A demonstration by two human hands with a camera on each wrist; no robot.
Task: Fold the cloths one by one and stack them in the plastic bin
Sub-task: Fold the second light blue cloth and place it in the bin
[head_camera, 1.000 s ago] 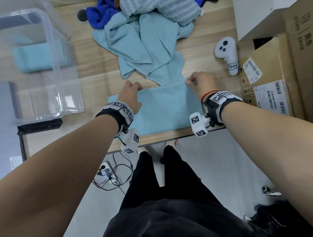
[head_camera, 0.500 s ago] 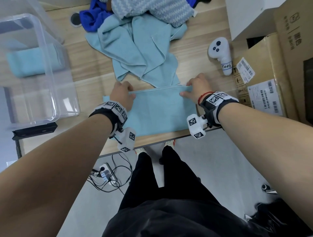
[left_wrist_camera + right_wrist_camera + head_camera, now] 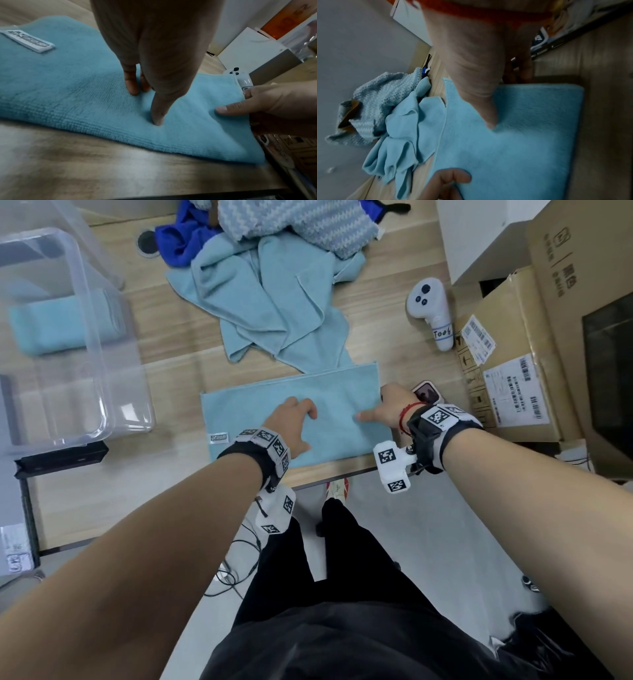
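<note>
Pinned flat by left hand (image 3: 297, 426), fingertips (image 3: 158, 119) pressing mid-panel as fold anchor; right hand (image 3: 390, 409) pinching right edge of folded light-blue microfibre cloth (image 3: 239, 419) on wooden table (image 3: 178, 344) beside clear plastic bin (image 3: 85, 313); presumably readying crosswise fold.

My right hand (image 3: 479, 75) presses its thumb onto the folded light-blue cloth (image 3: 522, 135) on the tabletop (image 3: 599, 108); my left hand's fingers (image 3: 453, 175) touch its near edge, crumpled cloths (image 3: 399, 135) just beside.

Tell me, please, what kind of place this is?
Probably an office or lab used for recording, not a home: shipping cartons beside the wooden table, a white VR controller, cables on grey floor.
</note>
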